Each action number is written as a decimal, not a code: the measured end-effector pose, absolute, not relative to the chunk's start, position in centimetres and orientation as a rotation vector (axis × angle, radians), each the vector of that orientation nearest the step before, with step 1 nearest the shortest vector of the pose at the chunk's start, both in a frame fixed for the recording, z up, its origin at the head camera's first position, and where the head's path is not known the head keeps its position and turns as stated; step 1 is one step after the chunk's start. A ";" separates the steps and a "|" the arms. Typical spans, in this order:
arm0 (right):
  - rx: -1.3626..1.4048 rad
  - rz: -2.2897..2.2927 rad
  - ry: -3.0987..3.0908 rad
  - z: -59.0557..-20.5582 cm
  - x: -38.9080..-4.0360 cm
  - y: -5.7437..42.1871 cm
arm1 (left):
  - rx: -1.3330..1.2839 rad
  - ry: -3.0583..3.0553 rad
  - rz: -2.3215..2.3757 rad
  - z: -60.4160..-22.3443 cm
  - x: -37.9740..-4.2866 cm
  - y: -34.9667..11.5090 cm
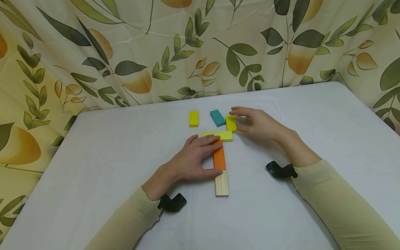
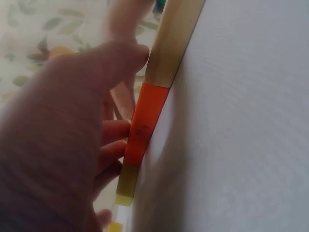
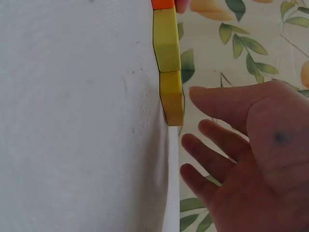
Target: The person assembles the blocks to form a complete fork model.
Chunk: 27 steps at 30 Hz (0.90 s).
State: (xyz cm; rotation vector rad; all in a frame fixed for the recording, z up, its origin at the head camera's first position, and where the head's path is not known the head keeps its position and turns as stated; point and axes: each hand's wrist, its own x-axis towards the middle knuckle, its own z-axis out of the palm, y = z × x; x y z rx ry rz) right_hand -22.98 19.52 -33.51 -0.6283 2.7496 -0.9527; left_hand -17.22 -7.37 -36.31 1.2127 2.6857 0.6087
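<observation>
white tabletop (image 1: 106, 163) | curtain (image 1: 200, 52) behind it | green leaf, orange print

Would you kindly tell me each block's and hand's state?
Plain wooden rectangular block: flat, lengthwise
Orange rectangular block: flat, partly covered
Pale yellow rectangular block: flat, crosswise
Teal rectangular block: flat, slanted
Left yellow rectangular block: flat, apart
Right yellow rectangular block: flat
Left hand: touching blocks
Right hand: relaxed

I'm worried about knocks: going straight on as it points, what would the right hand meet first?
Probably the nearer yellow block, close beside the right hand, with the teal block just beyond. The hand's height is hard to judge, so it might pass over.
</observation>
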 end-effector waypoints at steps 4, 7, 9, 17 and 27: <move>-0.647 -1.011 2.775 -33.5 -23.3 19.5 | 1.221 2.679 0.623 -36.4 -17.3 -7.4; -0.676 -1.037 2.788 -33.5 -23.7 19.1 | 1.226 2.679 0.622 -36.5 -17.3 -7.5; -0.694 -1.047 2.784 -33.4 -24.1 18.6 | 1.222 2.685 0.623 -36.5 -17.3 -7.5; -0.700 -1.034 2.721 -33.4 -25.5 16.7 | 1.240 2.683 0.640 -36.5 -17.4 -7.6; -0.709 -0.965 2.682 -33.9 -26.9 15.8 | 1.255 2.685 0.630 -36.4 -17.5 -7.7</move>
